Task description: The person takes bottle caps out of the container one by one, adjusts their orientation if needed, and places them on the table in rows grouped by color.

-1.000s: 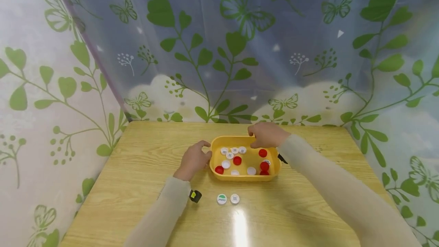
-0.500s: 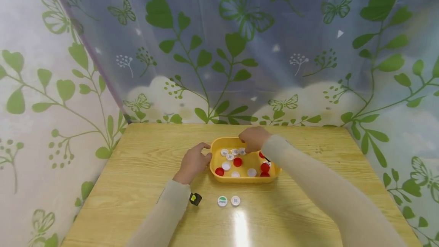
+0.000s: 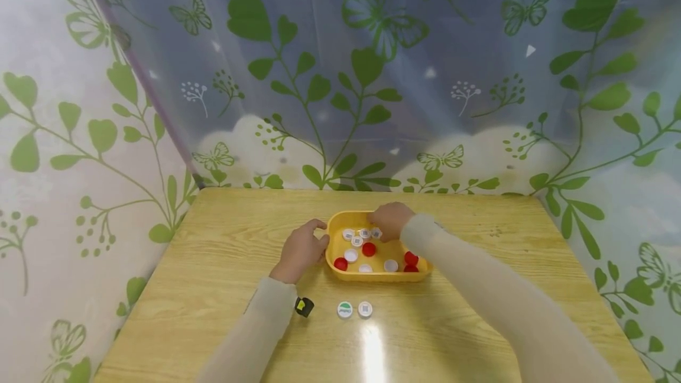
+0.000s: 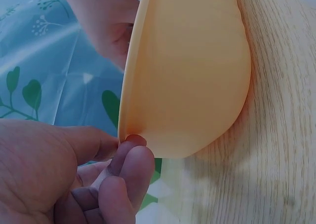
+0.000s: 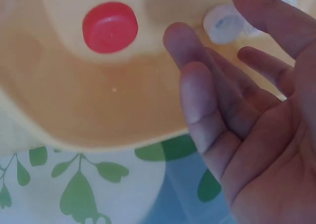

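A yellow plastic basin (image 3: 379, 276) stands on the table with red and white bottle caps in it. In the left wrist view my left hand (image 4: 103, 169) pinches the basin's rim (image 4: 129, 75) between thumb and fingers. My right hand (image 3: 392, 220) reaches over the basin's far side, close to a white cap (image 3: 376, 233). Seen from the right wrist, its fingers (image 5: 200, 93) are spread and loosely bent with nothing between them. A white cap (image 5: 222, 23) lies near the fingertips, and a red cap (image 5: 110, 27) lies apart from them.
Two white caps, one green-marked (image 3: 344, 310) and one plain-patterned (image 3: 365, 310), lie on the wooden table (image 3: 223, 288) in front of the basin. A printed curtain (image 3: 319, 152) hangs along the table's back edge.
My right hand has moved left and lower over the basin, covering its right part with the sleeve. The left hand has stayed at the basin's left rim.
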The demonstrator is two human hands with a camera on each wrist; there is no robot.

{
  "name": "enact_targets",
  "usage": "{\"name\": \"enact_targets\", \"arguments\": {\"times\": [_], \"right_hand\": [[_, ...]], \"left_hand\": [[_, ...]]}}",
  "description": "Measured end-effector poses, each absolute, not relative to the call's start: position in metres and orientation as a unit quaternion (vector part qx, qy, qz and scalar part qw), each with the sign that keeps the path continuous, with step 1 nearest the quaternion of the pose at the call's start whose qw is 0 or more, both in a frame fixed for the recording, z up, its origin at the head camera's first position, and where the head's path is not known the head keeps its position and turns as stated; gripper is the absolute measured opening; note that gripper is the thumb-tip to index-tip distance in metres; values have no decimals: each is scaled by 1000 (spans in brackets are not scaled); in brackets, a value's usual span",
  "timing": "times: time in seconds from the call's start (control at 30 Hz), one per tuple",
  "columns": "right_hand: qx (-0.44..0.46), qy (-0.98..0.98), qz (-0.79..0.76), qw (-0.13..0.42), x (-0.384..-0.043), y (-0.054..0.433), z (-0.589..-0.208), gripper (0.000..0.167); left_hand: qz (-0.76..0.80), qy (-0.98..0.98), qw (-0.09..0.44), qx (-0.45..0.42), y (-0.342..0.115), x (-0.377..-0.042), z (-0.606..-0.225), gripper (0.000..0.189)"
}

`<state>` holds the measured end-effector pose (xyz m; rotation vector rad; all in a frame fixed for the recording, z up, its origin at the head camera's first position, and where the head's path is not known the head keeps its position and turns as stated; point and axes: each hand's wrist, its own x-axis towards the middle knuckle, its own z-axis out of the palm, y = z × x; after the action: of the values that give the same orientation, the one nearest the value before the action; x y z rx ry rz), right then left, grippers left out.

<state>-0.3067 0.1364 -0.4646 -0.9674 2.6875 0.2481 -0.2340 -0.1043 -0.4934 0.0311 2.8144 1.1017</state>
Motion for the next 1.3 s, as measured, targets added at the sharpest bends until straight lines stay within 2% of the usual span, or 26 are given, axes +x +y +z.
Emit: {"name": "enact_targets", "arguments": {"times": [0.2, 0.43, 0.7, 0.83, 1.13, 1.3], "right_hand": [[-344, 923, 102, 138, -302, 135, -477, 16], [-348, 923, 68, 151, -297, 136, -473, 27], [-288, 915, 38, 282, -295, 141, -464, 24], [-265, 911, 44, 313, -287, 140, -455, 20], [-258, 924, 59, 277, -287, 140, -464, 15], [-318, 918, 67, 229, -297, 140, -485, 16]], "left_hand": [[368, 927, 65, 11, -103, -233, -496, 34], [363, 929, 63, 14, -103, -233, -494, 34], [361, 930, 65, 12, -104, -232, -493, 35], [360, 931, 65, 15, -105, -232, -492, 35], [357, 932, 62, 19, -105, -232, -491, 34], [356, 932, 61, 20, -105, -232, -491, 33]]}}
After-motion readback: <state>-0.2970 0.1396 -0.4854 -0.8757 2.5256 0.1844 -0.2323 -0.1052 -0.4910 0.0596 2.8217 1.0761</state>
